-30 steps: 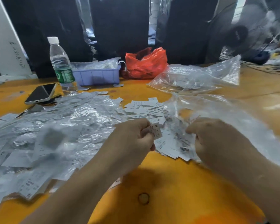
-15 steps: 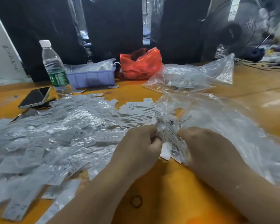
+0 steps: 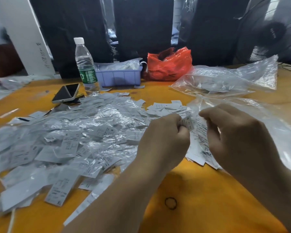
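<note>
Hands work close together above the orange table (image 3: 200, 216), right in the middle of the view. The left hand (image 3: 165, 138) is balled up tight, thumb and forefinger pinching a single small white label (image 3: 188, 123) that pokes up out of the fist. The right hand (image 3: 240, 140) is curled too, knuckles up, fingers wrapped round a bundle of labels (image 3: 199, 145) that fans down to the tabletop between the two wrists; its palm side is hidden. The pinched label sits right at the top of that bundle. Under the right hand lies a crumpled clear bag (image 3: 279, 132). Off to the left spreads a wide pile of bagged labels (image 3: 77, 142); behind it are a phone (image 3: 65, 93), a water bottle (image 3: 85, 64), a blue tray (image 3: 121, 77) and a red bag (image 3: 170, 64). A thin ring (image 3: 170, 202) lies on the table between the forearms.
</note>
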The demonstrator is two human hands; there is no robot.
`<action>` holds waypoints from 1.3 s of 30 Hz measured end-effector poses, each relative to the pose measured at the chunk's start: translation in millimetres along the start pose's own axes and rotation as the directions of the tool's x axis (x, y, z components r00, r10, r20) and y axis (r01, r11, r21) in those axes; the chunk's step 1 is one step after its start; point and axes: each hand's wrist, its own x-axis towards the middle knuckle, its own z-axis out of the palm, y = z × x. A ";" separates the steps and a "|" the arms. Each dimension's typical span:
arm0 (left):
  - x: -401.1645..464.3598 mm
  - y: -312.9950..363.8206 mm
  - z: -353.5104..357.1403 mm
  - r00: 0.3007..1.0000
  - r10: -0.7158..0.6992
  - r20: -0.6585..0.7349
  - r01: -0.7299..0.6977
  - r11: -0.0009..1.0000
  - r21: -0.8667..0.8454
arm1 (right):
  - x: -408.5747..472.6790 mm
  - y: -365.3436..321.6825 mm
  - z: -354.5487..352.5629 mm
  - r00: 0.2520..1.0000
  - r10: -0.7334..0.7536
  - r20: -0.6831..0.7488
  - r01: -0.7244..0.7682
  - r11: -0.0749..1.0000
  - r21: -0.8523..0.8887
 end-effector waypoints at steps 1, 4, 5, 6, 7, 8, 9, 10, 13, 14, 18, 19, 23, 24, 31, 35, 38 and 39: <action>1.5 0.8 -5.7 1.000 0.004 -0.027 -0.003 1.000 0.014 | 2.9 -4.4 3.3 1.000 -0.026 0.003 0.026 0.999 0.025; 3.2 -1.0 -23.9 0.997 0.030 -0.074 -0.025 0.997 0.067 | 11.0 -16.5 14.9 0.994 -0.106 0.018 0.104 0.988 0.114; 3.2 -3.8 -29.8 0.996 0.034 -0.084 -0.027 0.995 0.094 | 13.2 -20.7 18.7 0.991 -0.133 0.016 0.129 0.981 0.148; 2.9 -7.7 -35.5 0.995 0.032 -0.092 -0.022 0.993 0.113 | 15.4 -25.2 22.0 0.988 -0.155 0.007 0.151 0.971 0.186; 2.6 -12.9 -41.1 0.995 0.020 -0.098 -0.009 0.994 0.110 | 17.9 -30.1 24.9 0.986 -0.169 -0.006 0.166 0.959 0.231; 1.9 -18.3 -46.3 0.995 0.001 -0.102 0.007 0.997 0.080 | 20.5 -34.9 27.3 0.985 -0.171 -0.017 0.169 0.945 0.281; 1.0 -24.1 -50.7 0.994 -0.021 -0.104 0.024 0.999 0.034 | 23.7 -40.0 29.6 0.987 -0.160 -0.021 0.158 0.929 0.335; 0.0 -29.9 -54.2 0.993 -0.038 -0.111 0.038 0.999 -0.007 | 27.2 -45.0 31.4 0.991 -0.135 -0.017 0.131 0.910 0.394; -3.7 -45.7 -60.2 0.989 -0.042 -0.143 0.038 0.999 -0.035 | 41.8 -59.5 37.9 0.997 -0.044 0.059 0.002 0.822 0.569; -4.0 -49.9 -61.6 0.989 -0.044 -0.141 0.039 0.999 -0.037 | 48.0 -63.5 40.4 0.995 -0.023 0.096 -0.041 0.789 0.613; -3.6 -59.9 -66.5 0.990 -0.097 -0.099 0.084 0.988 -0.127 | 64.4 -73.9 53.1 0.981 0.053 0.185 -0.177 0.620 0.764; -3.6 -60.6 -67.2 0.990 -0.108 -0.089 0.095 0.985 -0.143 | 64.4 -73.9 56.3 0.976 0.071 0.206 -0.209 0.570 0.794; 0.2 -61.4 -68.2 0.982 -0.190 0.011 0.187 0.955 -0.229 | 62.7 -65.1 63.3 0.918 0.135 0.374 -0.397 0.248 0.884; 2.0 -62.4 -68.3 0.975 -0.215 0.060 0.223 0.936 -0.273 | 63.4 -61.6 64.2 0.898 0.150 0.414 -0.434 0.144 0.889; 5.2 -65.4 -66.4 0.977 -0.171 0.128 0.207 0.901 -0.380 | 60.5 -54.6 67.2 0.771 0.141 0.621 -0.599 -0.174 0.782; 4.9 -67.6 -66.4 0.981 -0.192 0.034 0.191 0.911 -0.364 | 59.4 -55.5 66.0 0.700 0.185 0.690 -0.664 -0.189 0.724; 4.6 -66.2 -66.4 0.980 -0.200 0.014 0.191 0.909 -0.370 | 59.6 -55.4 62.0 0.646 0.141 0.750 -0.727 -0.187 0.661; 4.7 -66.3 -65.6 0.980 -0.199 0.011 0.189 0.909 -0.372 | 59.4 -55.7 61.1 0.626 0.117 0.771 -0.753 -0.162 0.637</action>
